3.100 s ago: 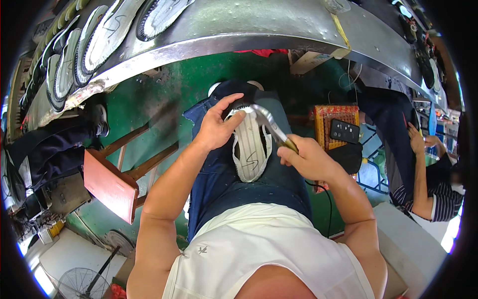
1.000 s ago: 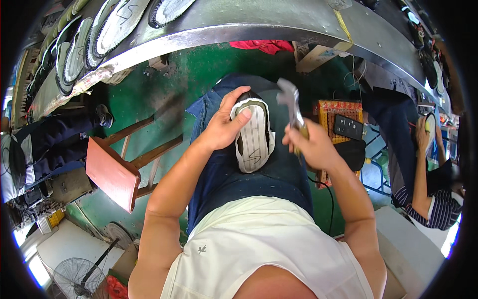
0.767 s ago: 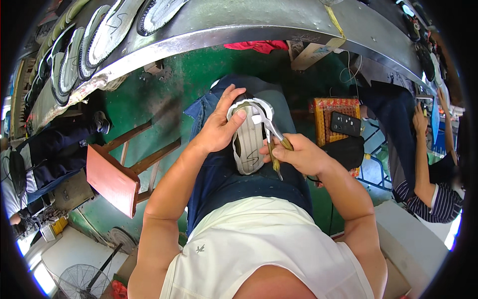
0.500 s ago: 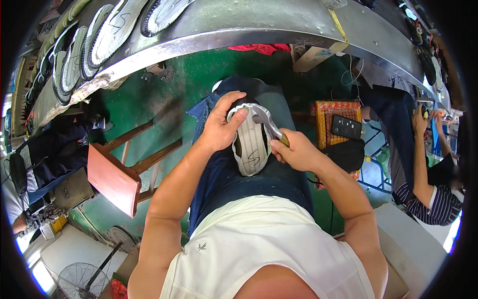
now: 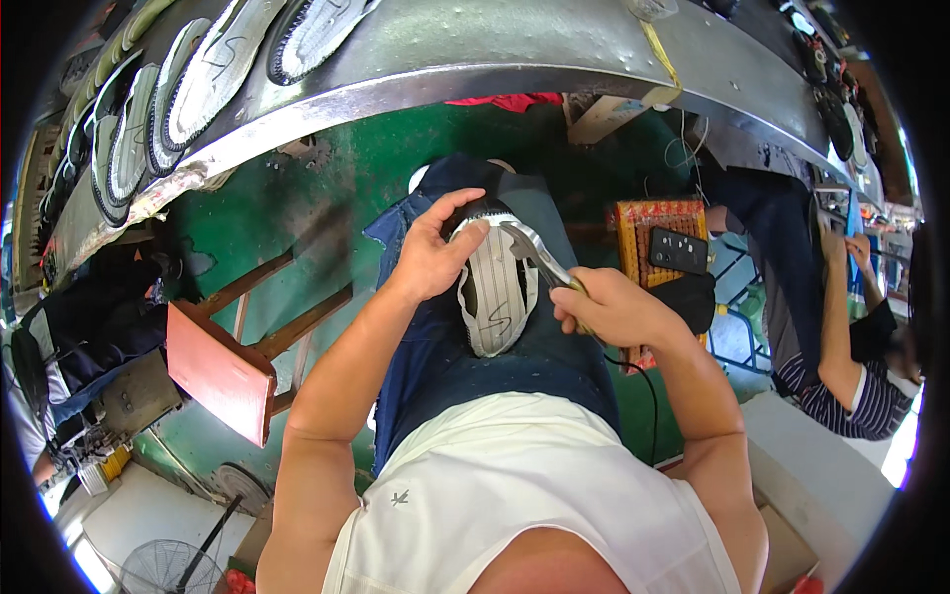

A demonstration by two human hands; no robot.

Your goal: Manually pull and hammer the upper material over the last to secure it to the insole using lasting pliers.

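An upturned shoe [image 5: 492, 297], its pale striped sole side facing up with a dark scribbled mark, rests on my lap. White edging runs round it, with black at the toe end. My left hand [image 5: 440, 246] is closed round the toe's left side, thumb pressing on the edge. A pair of curved metal pincers [image 5: 539, 255] reaches its head to the toe's right edge. Around the pincers' handle my right hand [image 5: 614, 309] is wrapped, to the right of the shoe. Whether the jaws pinch the edging is too small to tell.
A metal bench [image 5: 475, 49] crosses ahead, with several similar shoes [image 5: 213, 84] at its left. A pinkish stool [image 5: 220, 366] stands left. At right, a phone [image 5: 679, 250] lies on a beaded seat [image 5: 633, 233]. A co-worker [image 5: 841, 386] sits far right; a fan [image 5: 170, 569] stands lower left.
My right hand has shifted a little right and down with the pincers, whose head now lies along the toe's right edge. More black shows at the toe. My left hand keeps its grip.
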